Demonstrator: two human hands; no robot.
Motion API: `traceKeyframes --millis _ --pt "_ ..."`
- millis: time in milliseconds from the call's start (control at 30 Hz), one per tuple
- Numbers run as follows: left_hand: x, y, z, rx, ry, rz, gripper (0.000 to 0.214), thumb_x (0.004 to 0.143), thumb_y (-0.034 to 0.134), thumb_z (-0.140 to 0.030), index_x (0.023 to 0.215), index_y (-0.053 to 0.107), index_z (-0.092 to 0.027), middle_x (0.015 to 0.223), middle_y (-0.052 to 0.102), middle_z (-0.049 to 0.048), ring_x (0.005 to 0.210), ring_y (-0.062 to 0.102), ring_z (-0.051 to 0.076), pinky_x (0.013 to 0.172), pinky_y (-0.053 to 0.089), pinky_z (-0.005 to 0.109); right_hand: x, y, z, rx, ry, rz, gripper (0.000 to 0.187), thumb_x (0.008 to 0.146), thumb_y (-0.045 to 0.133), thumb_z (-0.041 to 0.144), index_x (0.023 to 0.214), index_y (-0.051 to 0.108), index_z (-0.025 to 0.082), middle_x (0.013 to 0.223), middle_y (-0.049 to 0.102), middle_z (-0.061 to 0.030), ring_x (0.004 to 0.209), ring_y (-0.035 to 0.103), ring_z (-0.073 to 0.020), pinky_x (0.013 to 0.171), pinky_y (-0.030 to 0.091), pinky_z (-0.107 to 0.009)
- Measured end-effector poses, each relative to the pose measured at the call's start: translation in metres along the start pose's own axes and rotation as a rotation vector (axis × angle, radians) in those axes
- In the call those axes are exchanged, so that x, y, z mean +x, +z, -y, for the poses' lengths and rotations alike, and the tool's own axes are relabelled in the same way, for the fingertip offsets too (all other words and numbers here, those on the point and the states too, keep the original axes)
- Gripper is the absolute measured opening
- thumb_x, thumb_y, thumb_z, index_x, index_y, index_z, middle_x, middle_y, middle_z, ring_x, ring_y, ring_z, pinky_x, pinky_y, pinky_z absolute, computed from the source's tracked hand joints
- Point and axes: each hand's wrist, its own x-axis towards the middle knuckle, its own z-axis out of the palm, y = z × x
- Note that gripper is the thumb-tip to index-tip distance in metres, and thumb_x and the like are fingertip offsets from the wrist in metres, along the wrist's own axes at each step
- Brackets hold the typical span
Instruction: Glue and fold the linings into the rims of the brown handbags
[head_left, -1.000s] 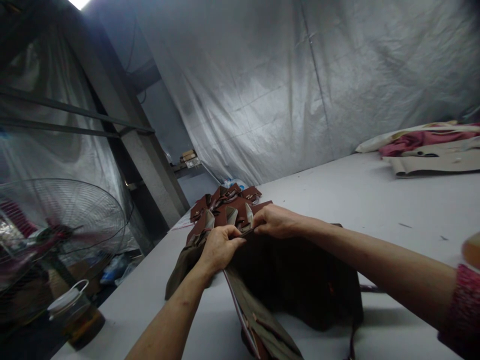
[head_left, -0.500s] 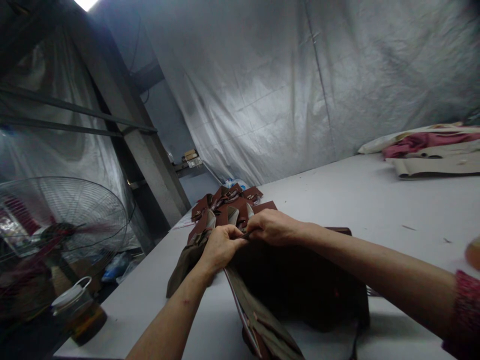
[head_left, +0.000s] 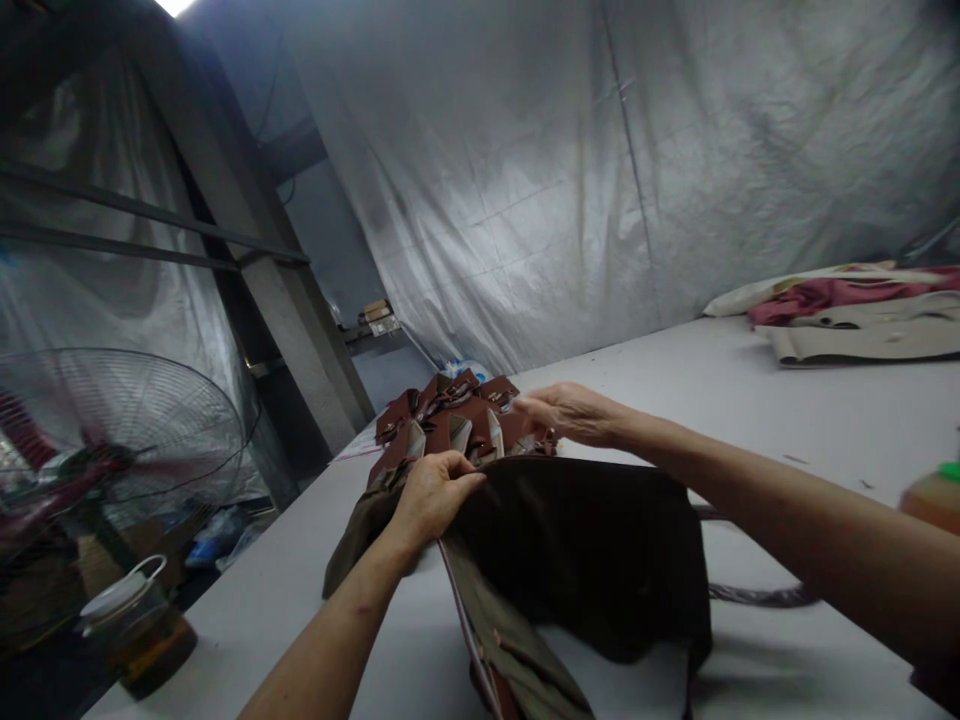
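Observation:
A bag [head_left: 592, 540] with a dark olive lining lies gaping on the white table in front of me. My left hand [head_left: 439, 490] pinches its upper edge between thumb and fingers. Above that edge, apart from the lining, my right hand [head_left: 574, 412] is raised with its fingers smeared by motion; whether anything is in them cannot be made out. A dark brown handle [head_left: 761, 595] sticks out on the bag's right side. Beside my left forearm hangs a fold of olive fabric [head_left: 352, 540].
Several reddish-brown bags [head_left: 480, 408] are heaped just beyond my hands. A lidded jar of amber liquid [head_left: 142, 640] stands at the table's left edge, near a wire-caged fan [head_left: 112, 460]. Folded cloth [head_left: 840, 300] lies far right; a green-lidded container [head_left: 934, 500] stands nearer.
My right hand has come off the bag's edge, moving up and to the right. My left hand keeps its pinch on the edge. The view has shifted slightly to the right.

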Motion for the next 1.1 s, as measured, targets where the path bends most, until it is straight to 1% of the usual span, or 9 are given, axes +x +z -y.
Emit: traceKeyframes --millis 100,200,333,533,700,867,933,1000,1100 --pt "-0.001 -0.001 -0.001 -0.04 0.003 0.025 0.023 0.072 0.062 -0.038 0.069 0.066 -0.015 0.064 0.063 -0.0004 0.061 0.054 0.013 0.057 0.038 0.023 -0.011 -0.02 -0.002 -0.002 0.154 -0.086 0.051 0.095 0.029 0.044 0.076 0.064 0.013 0.074 0.067 -0.0074 0.065 0.058 -0.016 0.061 0.039 -0.024" --pt "0.002 -0.002 -0.005 -0.039 -0.001 0.085 0.024 0.071 0.064 -0.039 0.077 0.071 -0.016 0.071 0.068 0.0015 0.066 0.059 0.016 0.06 0.04 0.023 -0.02 -0.023 0.0 -0.103 0.111 0.026 0.047 0.093 0.036 0.045 0.075 0.067 0.015 0.071 0.066 -0.0047 0.064 0.056 -0.0154 0.059 0.037 -0.024" --pt "0.014 -0.004 -0.013 0.053 0.096 0.177 0.026 0.073 0.063 -0.038 0.087 0.076 -0.02 0.079 0.072 0.0028 0.075 0.062 0.019 0.065 0.042 0.024 -0.021 -0.008 0.003 -0.254 0.026 0.154 0.026 0.081 0.056 0.04 0.077 0.07 0.019 0.062 0.061 -0.0004 0.056 0.052 -0.0135 0.051 0.03 -0.024" --pt "0.027 0.003 -0.02 0.214 0.213 0.15 0.021 0.074 0.061 -0.035 0.078 0.077 -0.022 0.071 0.071 0.002 0.07 0.061 0.019 0.062 0.039 0.024 -0.011 0.02 -0.002 -0.563 0.068 0.06 0.022 0.081 0.052 0.027 0.079 0.072 0.018 0.071 0.068 -0.009 0.064 0.06 -0.0198 0.052 0.028 -0.028" --pt "0.026 0.004 -0.025 0.305 0.163 0.077 0.015 0.071 0.065 -0.034 0.07 0.075 -0.023 0.065 0.069 0.0023 0.067 0.06 0.019 0.062 0.038 0.026 -0.008 0.02 -0.005 -0.526 0.118 0.044 0.023 0.082 0.052 0.031 0.079 0.073 0.021 0.072 0.069 -0.0084 0.068 0.062 -0.0209 0.053 0.03 -0.028" --pt "0.022 0.004 -0.032 0.32 0.17 0.081 0.016 0.073 0.062 -0.033 0.071 0.074 -0.022 0.064 0.068 0.0024 0.067 0.061 0.019 0.062 0.038 0.026 -0.01 0.02 0.006 -0.403 0.0 0.176 0.035 0.079 0.059 0.04 0.107 0.067 0.021 0.09 0.07 -0.009 0.076 0.063 -0.0222 0.058 0.037 -0.026" --pt "0.019 0.004 -0.036 0.286 0.204 0.099 0.017 0.074 0.061 -0.031 0.068 0.072 -0.02 0.063 0.066 0.0018 0.066 0.06 0.018 0.062 0.037 0.026 -0.01 0.024 0.011 -0.455 -0.014 0.152 0.033 0.078 0.059 0.03 0.108 0.068 0.02 0.091 0.071 -0.0104 0.078 0.064 -0.0237 0.059 0.038 -0.027" --pt "0.014 -0.001 -0.039 0.144 0.162 0.152 0.025 0.077 0.059 -0.037 0.064 0.068 -0.017 0.059 0.063 0.0015 0.06 0.059 0.016 0.057 0.037 0.025 -0.01 0.024 0.013 -0.462 -0.019 0.11 0.026 0.076 0.056 0.021 0.098 0.071 0.021 0.084 0.071 -0.0087 0.075 0.064 -0.0225 0.06 0.039 -0.027" --pt "0.006 -0.018 -0.034 -0.245 -0.012 0.118 0.042 0.08 0.053 -0.055 0.074 0.062 -0.015 0.066 0.065 0.0035 0.06 0.061 0.015 0.053 0.041 0.022 -0.018 0.009 0.008 -0.205 -0.061 -0.001 0.024 0.075 0.052 0.017 0.088 0.072 0.02 0.077 0.07 -0.0038 0.073 0.063 -0.0189 0.065 0.043 -0.026"
